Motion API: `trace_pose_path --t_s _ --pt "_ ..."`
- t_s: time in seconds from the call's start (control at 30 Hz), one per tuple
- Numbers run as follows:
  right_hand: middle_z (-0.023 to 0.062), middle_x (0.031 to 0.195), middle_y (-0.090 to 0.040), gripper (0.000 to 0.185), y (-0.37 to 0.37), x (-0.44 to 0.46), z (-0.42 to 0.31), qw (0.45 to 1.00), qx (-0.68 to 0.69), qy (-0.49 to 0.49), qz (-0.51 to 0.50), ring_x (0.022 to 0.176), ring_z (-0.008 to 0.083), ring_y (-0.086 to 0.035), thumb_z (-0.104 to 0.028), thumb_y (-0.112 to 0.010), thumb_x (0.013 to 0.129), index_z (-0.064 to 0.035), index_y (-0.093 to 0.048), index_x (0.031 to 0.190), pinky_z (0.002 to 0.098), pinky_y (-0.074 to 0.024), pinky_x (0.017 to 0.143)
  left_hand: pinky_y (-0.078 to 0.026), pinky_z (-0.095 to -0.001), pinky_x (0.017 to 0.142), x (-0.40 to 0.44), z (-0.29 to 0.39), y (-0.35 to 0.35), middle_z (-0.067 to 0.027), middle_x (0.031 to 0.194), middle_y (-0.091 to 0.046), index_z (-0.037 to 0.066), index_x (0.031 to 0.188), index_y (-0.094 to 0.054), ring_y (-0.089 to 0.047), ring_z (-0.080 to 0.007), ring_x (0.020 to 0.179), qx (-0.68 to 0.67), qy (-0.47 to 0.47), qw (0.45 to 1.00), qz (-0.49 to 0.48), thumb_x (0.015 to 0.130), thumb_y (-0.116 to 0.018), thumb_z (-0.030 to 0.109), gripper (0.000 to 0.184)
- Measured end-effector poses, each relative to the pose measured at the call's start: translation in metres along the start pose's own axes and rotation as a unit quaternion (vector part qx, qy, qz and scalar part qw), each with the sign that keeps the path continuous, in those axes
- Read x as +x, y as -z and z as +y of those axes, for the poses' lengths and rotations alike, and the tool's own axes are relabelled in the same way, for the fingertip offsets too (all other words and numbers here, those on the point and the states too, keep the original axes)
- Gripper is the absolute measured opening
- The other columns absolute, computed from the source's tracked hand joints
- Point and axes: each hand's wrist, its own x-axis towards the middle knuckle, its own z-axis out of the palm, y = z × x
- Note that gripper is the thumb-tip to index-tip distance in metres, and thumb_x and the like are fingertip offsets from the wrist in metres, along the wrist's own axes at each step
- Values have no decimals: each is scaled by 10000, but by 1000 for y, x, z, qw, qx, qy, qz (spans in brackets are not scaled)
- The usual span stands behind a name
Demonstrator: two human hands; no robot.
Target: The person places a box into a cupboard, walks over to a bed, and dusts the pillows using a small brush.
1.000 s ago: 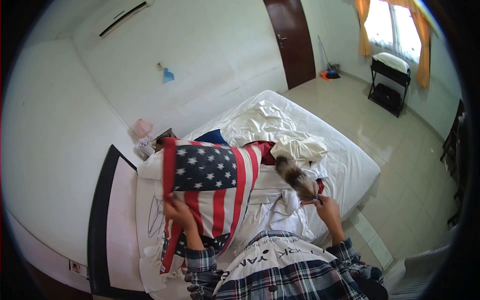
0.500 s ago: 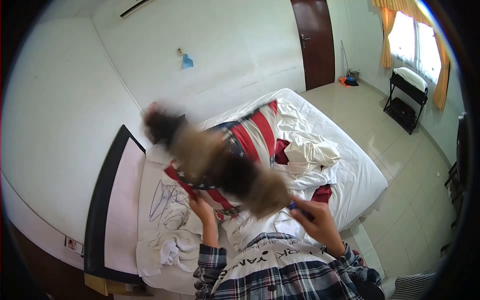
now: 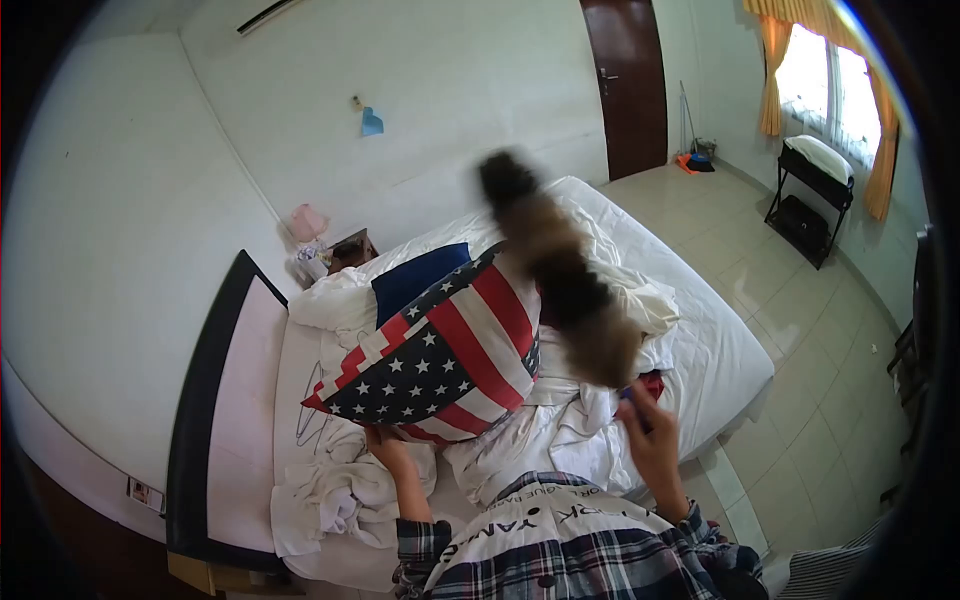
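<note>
A cushion (image 3: 455, 355) with white stars on dark blue and red and white stripes is held tilted above the bed. My left hand (image 3: 388, 447) grips its lower left edge, the fingers partly hidden by the fabric. My right hand (image 3: 652, 432) is closed round the purple-blue handle of a fluffy brown and black duster (image 3: 565, 270). Blurred by motion, the duster points up and away, its head over the cushion's right edge. Beneath lie crumpled white sheets (image 3: 545, 450). A dark blue pillow (image 3: 415, 280) rests behind the cushion.
The bed's mattress (image 3: 725, 355) has a black-framed headboard (image 3: 205, 425) on the left. Wire hangers (image 3: 308, 425) and bunched white cloth (image 3: 345, 500) lie near it. A small bedside table (image 3: 352, 248) stands against the wall. A black rack (image 3: 810, 200) stands by the window.
The duster has swung from the left across the cushion to the right, and my right hand moved slightly right. The cushion is tilted more toward me, showing its starred face.
</note>
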Motion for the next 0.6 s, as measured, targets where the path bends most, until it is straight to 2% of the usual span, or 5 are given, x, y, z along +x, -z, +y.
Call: trace_pose_path --t_s 0.13,0.33,0.43,0.47,0.6 --pt "86 714 -606 385 -4 1 -30 986 -28 -39 -160 605 64 -437 -162 -654 940 19 -598 1275 262 -374 540 -439 -254 672 2 -4 16 -41 1059 -638 8 1233 -570 -580 -113 831 -16 53 998 3 980 -524 120 280" --pt "-22 719 -553 392 -14 1 16 982 48 -179 -20 645 44 -453 -194 -609 979 34 -577 1296 227 -389 564 -506 -237 691 4 -15 47 -77 1129 -630 58 1252 -544 -648 -173 874 -86 94 983 134 942 -576 176 333" --pt "106 845 -703 397 -12 1 20 971 62 -185 -135 693 87 -546 -218 -617 972 18 -584 1290 261 -471 669 -522 -350 840 -15 38 14 -110 1136 -626 22 1272 -510 -641 -215 965 -30 -18 969 244 933 -558 223 397" --pt "134 866 -711 401 -17 -4 17 969 47 -155 -186 705 95 -560 -225 -620 970 17 -584 1288 273 -481 689 -394 -473 1044 -26 70 -6 -179 1251 -565 -6 1356 -431 -552 -290 1172 -33 -59 960 271 956 -548 300 517" --pt "175 818 -689 421 -42 -20 -2 948 64 -126 -285 700 121 -586 -252 -633 960 10 -590 1286 305 -491 692 -214 -491 1145 -44 105 -12 -217 1451 -380 10 1486 -267 -342 -380 1363 278 -373 864 193 980 -524 417 698"
